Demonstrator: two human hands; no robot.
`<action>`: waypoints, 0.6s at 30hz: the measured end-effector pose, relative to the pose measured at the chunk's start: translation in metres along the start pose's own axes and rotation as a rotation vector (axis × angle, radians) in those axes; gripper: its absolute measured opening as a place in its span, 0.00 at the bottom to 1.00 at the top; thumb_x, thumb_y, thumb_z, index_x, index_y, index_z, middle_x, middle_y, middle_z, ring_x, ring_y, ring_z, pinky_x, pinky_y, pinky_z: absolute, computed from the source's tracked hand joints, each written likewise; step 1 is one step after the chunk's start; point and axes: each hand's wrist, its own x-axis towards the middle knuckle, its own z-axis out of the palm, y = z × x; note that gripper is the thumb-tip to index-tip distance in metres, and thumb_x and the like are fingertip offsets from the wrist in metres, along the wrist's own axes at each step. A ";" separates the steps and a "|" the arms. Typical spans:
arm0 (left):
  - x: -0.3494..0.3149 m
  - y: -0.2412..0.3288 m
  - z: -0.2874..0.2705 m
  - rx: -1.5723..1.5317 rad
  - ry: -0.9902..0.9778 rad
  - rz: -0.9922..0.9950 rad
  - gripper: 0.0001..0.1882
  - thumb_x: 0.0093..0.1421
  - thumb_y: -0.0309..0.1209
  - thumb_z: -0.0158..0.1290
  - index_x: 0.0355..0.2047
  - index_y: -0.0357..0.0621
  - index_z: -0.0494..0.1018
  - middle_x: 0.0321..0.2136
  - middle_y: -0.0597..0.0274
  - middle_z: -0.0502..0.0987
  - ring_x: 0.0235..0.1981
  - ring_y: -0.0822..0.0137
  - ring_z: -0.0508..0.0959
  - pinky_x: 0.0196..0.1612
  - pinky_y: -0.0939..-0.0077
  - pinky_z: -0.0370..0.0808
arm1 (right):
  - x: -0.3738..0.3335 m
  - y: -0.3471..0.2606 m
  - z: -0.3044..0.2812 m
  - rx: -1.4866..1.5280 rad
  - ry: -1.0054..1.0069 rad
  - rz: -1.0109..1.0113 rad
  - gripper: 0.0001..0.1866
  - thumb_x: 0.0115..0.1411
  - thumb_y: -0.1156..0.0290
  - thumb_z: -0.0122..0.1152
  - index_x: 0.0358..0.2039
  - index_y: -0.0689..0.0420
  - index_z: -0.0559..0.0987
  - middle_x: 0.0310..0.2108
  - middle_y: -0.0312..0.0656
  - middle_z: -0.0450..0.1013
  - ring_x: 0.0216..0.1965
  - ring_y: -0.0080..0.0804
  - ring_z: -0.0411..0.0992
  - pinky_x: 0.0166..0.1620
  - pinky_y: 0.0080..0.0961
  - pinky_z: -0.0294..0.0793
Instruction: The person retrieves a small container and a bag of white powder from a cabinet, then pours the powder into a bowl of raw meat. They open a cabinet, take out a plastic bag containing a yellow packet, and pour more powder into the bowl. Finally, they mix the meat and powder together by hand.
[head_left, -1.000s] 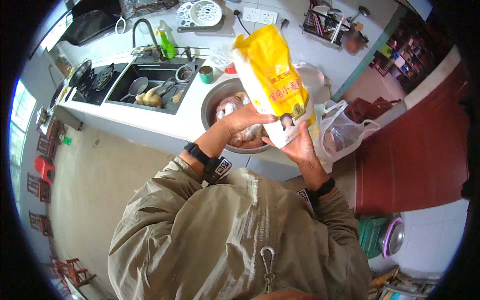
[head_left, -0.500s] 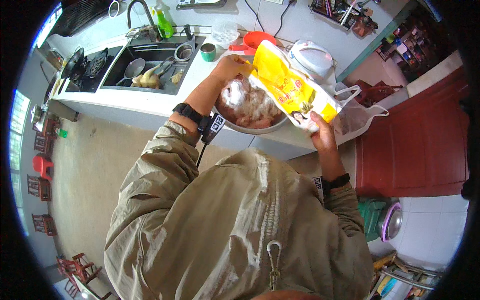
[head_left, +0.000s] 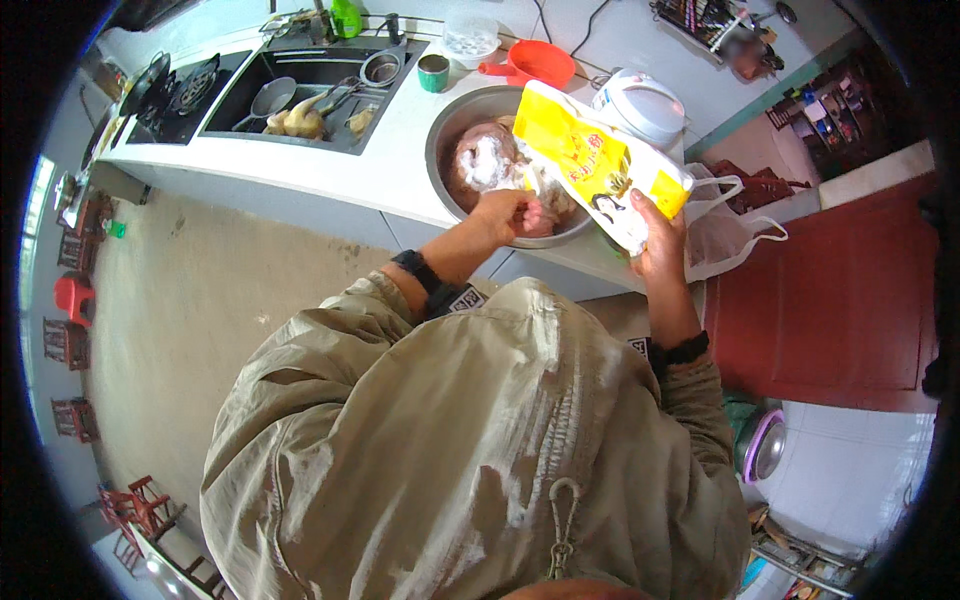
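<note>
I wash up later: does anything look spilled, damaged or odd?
The jacket looks odd: pale, scuffed streaks mark its front; wear or stains, I can't tell. White powder lies patchily on the meat, not evenly.

A white tabletop (head_left: 395, 165) carries a large metal basin (head_left: 443, 137). Left of the basin, a dark sink (head_left: 335, 145) is set into the surface; a black stove (head_left: 163, 128) sits farther left. Behind the basin stand a green can (head_left: 433, 78), a clear container (head_left: 471, 42), a red scoop (head_left: 540, 65) and, rightward, a white tub (head_left: 645, 108).
</note>
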 end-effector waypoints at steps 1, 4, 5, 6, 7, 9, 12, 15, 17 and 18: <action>-0.003 -0.009 0.008 -0.063 0.045 0.029 0.04 0.61 0.25 0.52 0.33 0.35 0.72 0.23 0.57 0.75 0.21 0.65 0.76 0.24 0.71 0.78 | -0.001 -0.004 0.003 -0.022 -0.026 -0.029 0.25 0.52 0.82 0.66 0.52 0.64 0.70 0.44 0.42 0.74 0.43 0.29 0.74 0.46 0.25 0.76; -0.014 -0.020 0.022 -0.133 0.112 0.132 0.05 0.63 0.26 0.51 0.35 0.35 0.70 0.25 0.57 0.76 0.23 0.65 0.77 0.28 0.72 0.80 | -0.003 -0.014 0.008 -0.101 -0.059 -0.074 0.25 0.52 0.81 0.66 0.51 0.64 0.70 0.43 0.41 0.74 0.42 0.28 0.74 0.46 0.24 0.75; -0.017 -0.021 0.025 -0.147 0.140 0.174 0.05 0.63 0.26 0.51 0.35 0.35 0.70 0.24 0.57 0.75 0.23 0.65 0.76 0.28 0.73 0.79 | -0.004 -0.016 0.008 -0.129 -0.056 -0.081 0.24 0.52 0.81 0.66 0.50 0.64 0.71 0.43 0.41 0.74 0.42 0.28 0.74 0.46 0.24 0.75; -0.021 -0.021 0.027 -0.157 0.150 0.179 0.06 0.64 0.26 0.51 0.35 0.35 0.70 0.25 0.57 0.75 0.23 0.65 0.77 0.28 0.73 0.80 | -0.004 -0.017 0.009 -0.149 -0.057 -0.105 0.24 0.52 0.81 0.66 0.50 0.63 0.71 0.43 0.41 0.74 0.42 0.28 0.75 0.46 0.24 0.75; -0.024 -0.021 0.029 -0.170 0.145 0.198 0.06 0.64 0.26 0.51 0.36 0.35 0.70 0.25 0.57 0.76 0.23 0.65 0.77 0.29 0.73 0.80 | -0.004 -0.017 0.008 -0.146 -0.060 -0.097 0.24 0.52 0.81 0.67 0.50 0.63 0.71 0.43 0.41 0.74 0.41 0.28 0.75 0.46 0.23 0.75; -0.028 -0.020 0.031 -0.193 0.129 0.219 0.06 0.64 0.26 0.51 0.37 0.34 0.70 0.25 0.57 0.76 0.24 0.65 0.77 0.29 0.74 0.81 | -0.002 -0.015 0.007 -0.123 -0.105 -0.127 0.24 0.52 0.81 0.67 0.49 0.63 0.71 0.42 0.41 0.74 0.40 0.28 0.75 0.45 0.23 0.75; -0.028 -0.021 0.033 -0.226 0.130 0.229 0.06 0.64 0.26 0.50 0.38 0.34 0.70 0.26 0.57 0.76 0.24 0.65 0.78 0.29 0.75 0.82 | 0.005 -0.010 0.004 -0.180 -0.087 -0.136 0.24 0.51 0.80 0.69 0.49 0.64 0.71 0.41 0.41 0.74 0.40 0.27 0.74 0.44 0.22 0.75; -0.022 -0.024 0.034 -0.241 0.174 0.251 0.06 0.64 0.26 0.50 0.38 0.34 0.70 0.27 0.56 0.76 0.24 0.65 0.78 0.29 0.75 0.82 | 0.011 -0.005 0.001 -0.221 -0.047 -0.162 0.24 0.50 0.79 0.69 0.48 0.64 0.71 0.40 0.40 0.74 0.39 0.26 0.74 0.43 0.22 0.75; -0.017 -0.024 0.033 -0.230 0.181 0.265 0.06 0.64 0.26 0.50 0.39 0.34 0.71 0.27 0.55 0.77 0.25 0.64 0.79 0.29 0.75 0.83 | 0.014 -0.003 0.000 -0.238 -0.032 -0.164 0.24 0.50 0.79 0.70 0.48 0.64 0.71 0.40 0.39 0.74 0.39 0.26 0.74 0.43 0.22 0.75; -0.014 -0.022 0.032 -0.243 0.176 0.269 0.06 0.64 0.26 0.49 0.39 0.34 0.71 0.27 0.55 0.77 0.25 0.64 0.79 0.30 0.75 0.83 | 0.015 -0.002 -0.001 -0.246 -0.021 -0.165 0.24 0.50 0.79 0.70 0.48 0.64 0.71 0.40 0.39 0.74 0.39 0.25 0.74 0.43 0.21 0.74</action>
